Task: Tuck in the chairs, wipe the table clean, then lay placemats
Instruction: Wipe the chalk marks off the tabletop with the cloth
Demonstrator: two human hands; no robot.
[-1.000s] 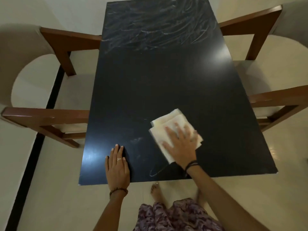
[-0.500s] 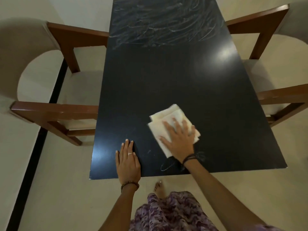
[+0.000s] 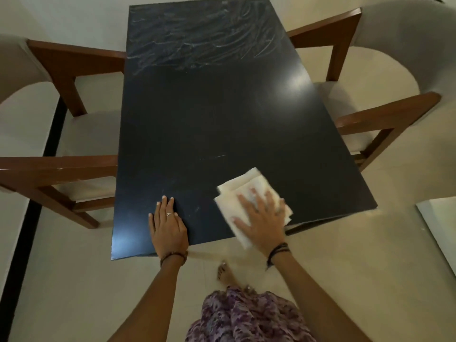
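Folded cream cloth (image 3: 243,191), long axis toward one o'clock, under splayed flat right hand (image 3: 261,223); glossy black table (image 3: 209,114); left hand (image 3: 167,228) flat, fingers together

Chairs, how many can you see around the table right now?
2. One chair sits at the table's left side, the other chair at its right side. Any chair beyond the far end is out of view.

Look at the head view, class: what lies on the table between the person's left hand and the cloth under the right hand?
No object: in the head view only bare dark table, with faint pale smears, separates the left hand from the cloth under the right hand.
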